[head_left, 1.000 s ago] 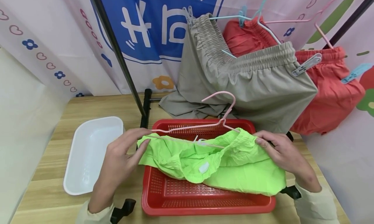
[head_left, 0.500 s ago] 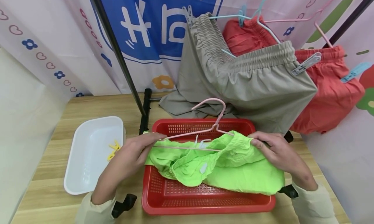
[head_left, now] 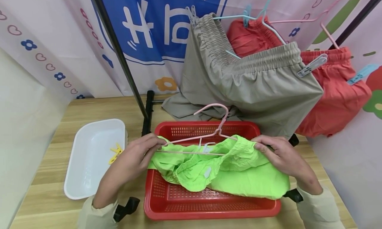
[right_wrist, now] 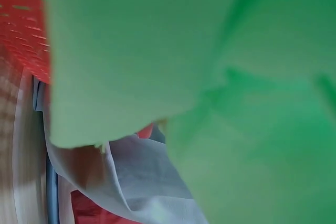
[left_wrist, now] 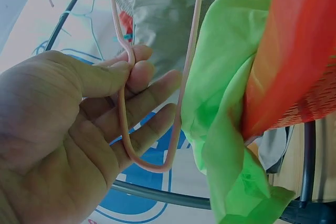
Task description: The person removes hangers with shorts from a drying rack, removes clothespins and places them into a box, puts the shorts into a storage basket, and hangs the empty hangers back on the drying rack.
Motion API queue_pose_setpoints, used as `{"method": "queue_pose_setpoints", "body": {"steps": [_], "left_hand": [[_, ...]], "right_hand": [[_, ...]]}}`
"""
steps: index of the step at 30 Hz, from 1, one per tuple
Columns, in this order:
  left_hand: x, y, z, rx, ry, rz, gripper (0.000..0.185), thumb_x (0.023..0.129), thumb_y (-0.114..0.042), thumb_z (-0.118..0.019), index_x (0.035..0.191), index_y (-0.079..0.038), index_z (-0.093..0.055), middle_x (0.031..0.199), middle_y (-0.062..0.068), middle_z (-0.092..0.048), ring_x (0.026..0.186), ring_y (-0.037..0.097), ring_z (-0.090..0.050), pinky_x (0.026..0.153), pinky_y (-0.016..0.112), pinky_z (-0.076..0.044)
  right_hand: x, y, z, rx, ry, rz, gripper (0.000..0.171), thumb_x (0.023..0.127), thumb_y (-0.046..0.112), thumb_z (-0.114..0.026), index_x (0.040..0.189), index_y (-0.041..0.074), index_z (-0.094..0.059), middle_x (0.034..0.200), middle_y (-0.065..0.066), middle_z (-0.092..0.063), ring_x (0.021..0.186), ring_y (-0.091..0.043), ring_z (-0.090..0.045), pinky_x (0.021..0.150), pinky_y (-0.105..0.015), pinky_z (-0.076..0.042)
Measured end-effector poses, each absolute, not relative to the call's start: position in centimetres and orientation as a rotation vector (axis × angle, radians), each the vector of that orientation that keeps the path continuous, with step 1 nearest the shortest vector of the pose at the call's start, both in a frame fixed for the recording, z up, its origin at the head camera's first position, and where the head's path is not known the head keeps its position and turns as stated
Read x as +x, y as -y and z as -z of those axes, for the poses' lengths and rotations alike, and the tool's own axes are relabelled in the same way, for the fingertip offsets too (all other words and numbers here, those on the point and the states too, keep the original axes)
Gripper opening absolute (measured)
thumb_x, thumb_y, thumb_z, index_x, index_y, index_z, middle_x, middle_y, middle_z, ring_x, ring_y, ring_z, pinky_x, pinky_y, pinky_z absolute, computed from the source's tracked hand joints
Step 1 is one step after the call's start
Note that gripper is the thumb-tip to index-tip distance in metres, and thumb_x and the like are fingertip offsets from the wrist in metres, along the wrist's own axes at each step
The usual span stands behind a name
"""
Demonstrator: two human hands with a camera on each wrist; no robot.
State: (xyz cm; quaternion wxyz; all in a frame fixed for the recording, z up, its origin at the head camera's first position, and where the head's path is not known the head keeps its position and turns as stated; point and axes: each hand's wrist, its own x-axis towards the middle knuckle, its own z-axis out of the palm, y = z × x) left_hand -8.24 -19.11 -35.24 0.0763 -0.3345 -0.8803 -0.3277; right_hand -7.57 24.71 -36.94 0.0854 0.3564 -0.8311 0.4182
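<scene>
Bright green elastic-waist shorts (head_left: 253,181) lie bunched over a red perforated basket (head_left: 212,215). A pink wire hanger (head_left: 227,113) lies across their waistband, hook pointing away from me; its right end disappears inside the cloth. My left hand (head_left: 134,159) pinches the hanger's left end between thumb and index finger, the other fingers behind the wire loop (left_wrist: 124,114) in the left wrist view. At the other side, my right hand (head_left: 283,156) grips the waistband's right end, thumb on top. Green cloth (right_wrist: 131,61) fills most of the right wrist view and hides that hand.
Grey shorts (head_left: 253,86) hang clipped to a light blue hanger (head_left: 235,17) behind the basket, with red shorts (head_left: 337,93) behind them. A black rack post (head_left: 119,53) stands back left. Yellow clips (head_left: 115,152) lie in a white tub (head_left: 85,159) at left.
The hanger has shifted left and toward me, its hook lower. My left hand has moved right and now pinches the hanger's end. The yellow clips have come into view.
</scene>
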Motion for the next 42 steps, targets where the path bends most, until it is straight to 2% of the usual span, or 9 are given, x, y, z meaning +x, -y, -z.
{"method": "queue_pose_setpoints", "body": {"steps": [7,16,23,27,32,38,42], "left_hand": [[-8.4,19.4,35.6,-0.948,2.593,1.043,0.026,0.095,0.012,-0.065,0.109,-0.008,-0.074,0.101,-0.001,-0.071,0.092,0.012,-0.068,0.079,0.036,-0.060],[-8.8,21.4,35.6,-0.853,2.541,1.085,0.032,0.091,0.019,-0.064,0.108,-0.005,-0.076,0.100,-0.003,-0.072,0.089,0.011,-0.068,0.079,0.020,-0.055],[-8.5,23.4,35.0,-0.757,2.552,1.034,0.030,0.091,0.020,-0.063,0.107,-0.002,-0.075,0.099,0.000,-0.072,0.086,0.014,-0.067,0.081,0.012,-0.050],[-8.2,24.4,34.7,-0.722,2.531,1.011,0.029,0.091,0.019,-0.065,0.106,-0.004,-0.076,0.095,-0.002,-0.071,0.082,0.012,-0.066,0.077,0.012,-0.049],[-7.7,25.9,34.3,-0.681,2.484,0.992,0.031,0.088,0.022,-0.066,0.105,-0.002,-0.076,0.094,-0.002,-0.070,0.080,0.006,-0.064,0.076,0.010,-0.048],[-7.4,27.9,33.8,-0.654,2.409,1.012,0.037,0.081,0.029,-0.066,0.102,0.001,-0.076,0.092,-0.003,-0.069,0.081,-0.003,-0.061,0.075,0.007,-0.046],[-7.2,29.1,33.6,-0.642,2.378,1.016,0.034,0.081,0.030,-0.064,0.101,0.004,-0.075,0.090,-0.007,-0.068,0.081,-0.005,-0.061,0.076,0.006,-0.045]], "right_hand": [[-7.5,-24.6,37.1,1.027,2.474,-1.207,0.036,0.089,-0.018,-0.066,0.114,0.007,-0.074,0.104,0.000,-0.076,0.098,-0.009,-0.071,0.086,-0.016,-0.052],[-7.5,-25.2,37.3,1.014,2.429,-1.194,0.037,0.081,-0.022,-0.071,0.110,-0.001,-0.077,0.105,-0.005,-0.077,0.101,-0.006,-0.070,0.087,-0.014,-0.052],[-7.5,-25.6,37.3,0.999,2.487,-1.177,0.037,0.082,-0.021,-0.072,0.111,0.001,-0.078,0.107,-0.003,-0.076,0.103,-0.007,-0.070,0.087,-0.015,-0.053],[-7.5,-25.8,37.3,0.986,2.495,-1.150,0.037,0.082,-0.019,-0.073,0.111,0.002,-0.078,0.107,-0.002,-0.077,0.102,-0.007,-0.070,0.087,-0.015,-0.053],[-7.5,-25.9,37.3,0.956,2.511,-1.115,0.029,0.088,-0.012,-0.073,0.111,0.005,-0.078,0.105,-0.001,-0.077,0.098,-0.011,-0.072,0.086,-0.014,-0.051],[-7.4,-26.2,37.3,0.914,2.565,-1.110,0.032,0.089,-0.015,-0.070,0.112,0.007,-0.077,0.106,0.000,-0.076,0.099,-0.010,-0.071,0.086,-0.013,-0.052],[-7.5,-26.4,37.3,0.895,2.568,-1.091,0.026,0.093,-0.009,-0.069,0.111,0.008,-0.078,0.105,0.002,-0.076,0.095,-0.011,-0.071,0.083,-0.012,-0.051]]}}
